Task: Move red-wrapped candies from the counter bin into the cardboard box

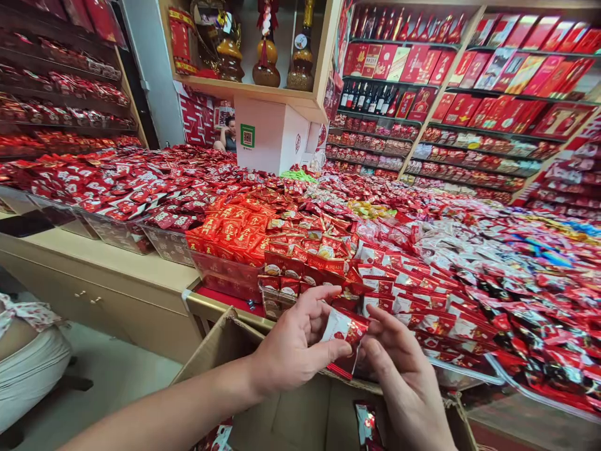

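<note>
Both my hands hold small red foil snack packets [346,338] over an open cardboard box [300,407]. My left hand [293,344] pinches the packets from the left with thumb and fingers. From the right, my right hand [404,369] grips the same bunch with its fingers curled round it. Just behind the hands, a clear plastic bin [277,300] holds rows of similar red packets. More packets [366,426] lie inside the box.
A long display counter [117,263] carries several clear bins heaped with red wrapped sweets. Shelves of red gift boxes and bottles [469,75] line the right wall. A seated person [228,134] is behind the counter. Someone in light clothing [28,357] sits at the left.
</note>
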The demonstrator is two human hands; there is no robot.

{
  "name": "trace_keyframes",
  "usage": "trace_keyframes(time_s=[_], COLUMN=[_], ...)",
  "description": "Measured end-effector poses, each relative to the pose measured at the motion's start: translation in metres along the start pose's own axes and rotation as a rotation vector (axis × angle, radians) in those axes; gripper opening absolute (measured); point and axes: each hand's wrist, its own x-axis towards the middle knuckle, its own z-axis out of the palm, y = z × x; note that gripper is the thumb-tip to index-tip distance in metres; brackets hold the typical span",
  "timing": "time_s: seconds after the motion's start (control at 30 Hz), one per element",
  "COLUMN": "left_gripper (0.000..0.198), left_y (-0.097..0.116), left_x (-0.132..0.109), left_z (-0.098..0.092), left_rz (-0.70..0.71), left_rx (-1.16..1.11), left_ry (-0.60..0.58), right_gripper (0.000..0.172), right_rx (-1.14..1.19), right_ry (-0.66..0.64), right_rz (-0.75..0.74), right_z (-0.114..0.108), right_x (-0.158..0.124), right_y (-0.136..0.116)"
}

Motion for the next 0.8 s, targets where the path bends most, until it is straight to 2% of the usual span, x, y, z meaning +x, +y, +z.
trace_keyframes(time_s=[0.13, 0.23, 0.33, 0.43, 0.5, 0.6, 0.67, 0.7, 0.73, 0.8], left_gripper=[0.057, 0.043, 0.032, 0.032, 0.029, 0.028, 0.027, 0.026, 0.025, 0.024], left_y=[0.0, -0.002, -0.015, -0.031, -0.038, -0.044, -0.046, -0.047, -0.047, -0.047], left_x=[-0.002, 0.003, 0.013, 0.021, 0.024, 0.025, 0.025, 0.026, 0.026, 0.027], left_z=[-0.003, -0.016, -0.034, -0.046, -0.048, -0.045, -0.044, -0.044, -0.044, -0.044], left_rz=[0.01, 0.121, 0.14, 0.086, 0.118, 0.209, 0.233, 0.239, 0.243, 0.255], left_rx=[0.069, 0.182, 0.361, 0.634, 0.78, 0.928, 1.002, 1.028, 1.047, 1.084], left_ry=[-0.052, -0.082, -0.017, 0.019, -0.029, -0.147, -0.203, -0.215, -0.22, -0.23], right_gripper=[0.015, 0.012, 0.01, 0.012, 0.013, 0.015, 0.02, 0.022, 0.023, 0.022], right_rx=[0.0, -0.066, -0.12, -0.16, -0.212, -0.336, -0.463, -0.516, -0.531, -0.552], right_ry=[-0.115, -0.116, -0.059, 0.119, 0.247, 0.333, 0.364, 0.362, 0.324, 0.25], right_rz=[0.001, -0.117, -0.254, -0.337, -0.394, -0.441, -0.333, -0.224, -0.117, -0.009], right_z=[-0.005, -0.005, -0.005, -0.018, -0.042, -0.098, -0.139, -0.156, -0.169, -0.186], right_x=[0.007, 0.005, 0.0, 0.006, 0.028, 0.087, 0.134, 0.154, 0.172, 0.196], right_y=[0.005, 0.009, 0.003, -0.022, -0.043, -0.065, -0.062, -0.057, -0.049, -0.032])
